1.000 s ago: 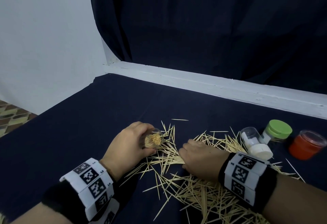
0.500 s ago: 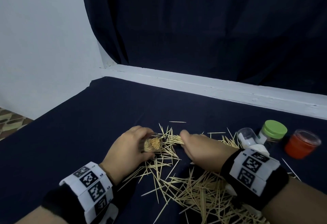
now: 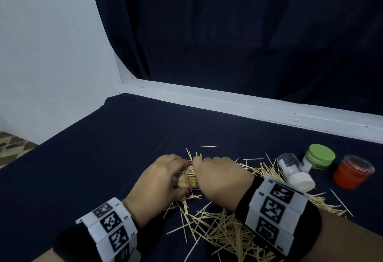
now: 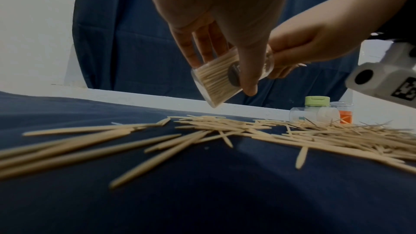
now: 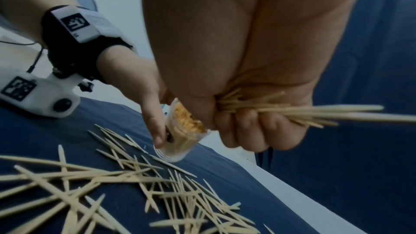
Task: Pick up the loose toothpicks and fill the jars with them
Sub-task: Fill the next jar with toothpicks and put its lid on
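Head: left hand (image 3: 159, 181) grips tilted jar (image 3: 187, 177), nearly full, right hand (image 3: 219, 175) at its mouth, many toothpicks (image 3: 217, 226) left on counter (image 3: 103, 158); left wrist: another jar (image 4: 315, 114) lies empty; right wrist: right hand clutches a bundle (image 5: 292, 113).

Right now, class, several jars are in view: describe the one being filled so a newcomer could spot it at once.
Start at the dark blue cloth and find the scattered toothpicks near its front. Just above that heap, the left hand grips a small clear jar, tilted and lifted off the cloth. Unlike the lidded jars at the right, it is open and packed with toothpicks.
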`<control>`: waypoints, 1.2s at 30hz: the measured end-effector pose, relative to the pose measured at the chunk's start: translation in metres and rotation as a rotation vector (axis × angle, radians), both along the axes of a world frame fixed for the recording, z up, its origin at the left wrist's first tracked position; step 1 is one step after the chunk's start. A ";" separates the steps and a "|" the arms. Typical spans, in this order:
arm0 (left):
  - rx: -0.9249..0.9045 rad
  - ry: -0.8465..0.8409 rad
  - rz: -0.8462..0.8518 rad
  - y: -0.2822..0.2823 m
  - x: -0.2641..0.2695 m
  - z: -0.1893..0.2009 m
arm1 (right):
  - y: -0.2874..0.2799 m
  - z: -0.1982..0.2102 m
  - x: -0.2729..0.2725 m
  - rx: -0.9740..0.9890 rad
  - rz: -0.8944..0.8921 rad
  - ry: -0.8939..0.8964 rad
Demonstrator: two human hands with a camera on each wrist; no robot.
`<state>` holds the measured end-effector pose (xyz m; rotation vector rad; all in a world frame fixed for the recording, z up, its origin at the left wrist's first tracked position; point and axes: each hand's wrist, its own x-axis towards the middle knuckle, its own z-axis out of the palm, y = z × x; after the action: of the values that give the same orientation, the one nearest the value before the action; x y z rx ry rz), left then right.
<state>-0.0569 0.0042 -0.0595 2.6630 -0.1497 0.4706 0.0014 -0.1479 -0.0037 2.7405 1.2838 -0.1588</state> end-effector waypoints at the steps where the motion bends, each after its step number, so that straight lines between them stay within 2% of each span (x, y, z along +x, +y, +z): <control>1: 0.014 -0.011 -0.010 -0.001 0.000 -0.001 | 0.002 -0.002 -0.002 0.016 -0.026 0.002; 5: 0.021 -0.015 0.020 -0.001 0.000 0.002 | 0.001 0.002 0.002 0.156 -0.073 0.175; 8: 0.016 -0.003 0.025 -0.001 -0.001 0.004 | -0.006 0.007 0.010 0.222 -0.015 0.335; 10: 0.017 -0.006 0.028 -0.001 -0.001 0.004 | -0.009 0.010 0.015 0.259 -0.001 0.373; 16: 0.003 -0.026 0.038 -0.001 -0.003 0.005 | -0.015 0.004 0.021 0.556 -0.041 0.332; 24: -0.061 -0.040 0.087 0.002 -0.003 0.003 | -0.019 -0.014 0.017 0.720 -0.066 0.321; 28: -0.060 -0.056 0.085 0.002 -0.004 0.003 | -0.019 -0.018 0.018 0.688 0.012 0.269; 33: 0.024 -0.089 0.011 -0.002 -0.003 0.000 | -0.013 -0.017 0.016 0.486 0.096 0.214; 36: 0.016 -0.116 0.005 -0.004 -0.003 -0.001 | -0.007 -0.015 0.013 0.572 0.032 0.215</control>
<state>-0.0595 0.0005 -0.0602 2.6524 -0.1822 0.6285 0.0141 -0.1546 -0.0182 3.2431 1.6430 -0.0963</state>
